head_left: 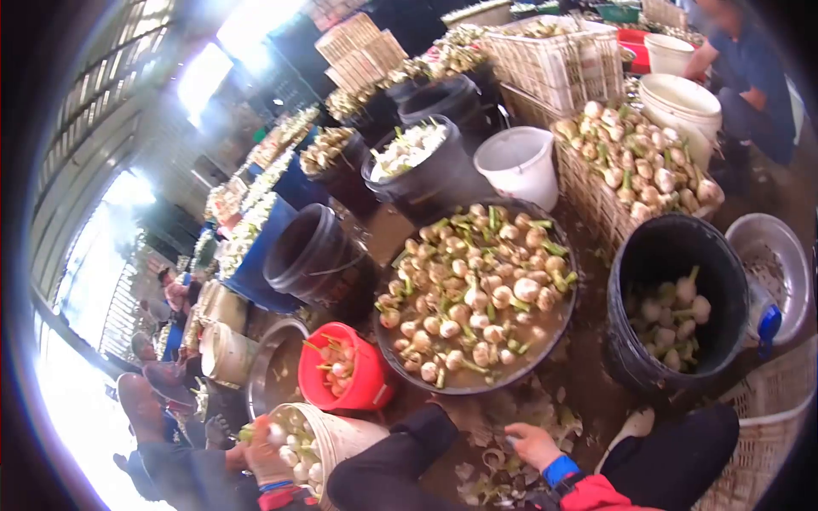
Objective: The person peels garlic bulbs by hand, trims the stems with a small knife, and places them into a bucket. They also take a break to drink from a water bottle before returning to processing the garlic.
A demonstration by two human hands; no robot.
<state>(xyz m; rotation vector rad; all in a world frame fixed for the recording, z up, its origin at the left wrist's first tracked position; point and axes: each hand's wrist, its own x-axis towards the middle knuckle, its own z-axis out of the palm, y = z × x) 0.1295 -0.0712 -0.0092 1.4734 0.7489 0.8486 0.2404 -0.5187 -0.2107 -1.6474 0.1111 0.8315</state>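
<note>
At the rim of a white bucket (349, 439) of peeled bulbs, my left hand (267, 462) is closed round a pale bulb (277, 434) with a green stem. My right hand (532, 446) is closed above the floor between my knees; a small greyish thing shows at its fingertips, too small to name. Peelings (503, 468) lie scattered under and beside it. In front stands a wide dark tub (477, 391) holding many unpeeled bulbs in murky water. A red bucket (379, 392) with a few bulbs sits between tub and white bucket.
A black bucket (620, 341) with bulbs stands at right, beside a metal basin (797, 247). Behind are a crate (588, 192) heaped with bulbs, a white pail (520, 166) and dark buckets (319, 255). People sit at lower left (187, 468) and upper right (754, 77).
</note>
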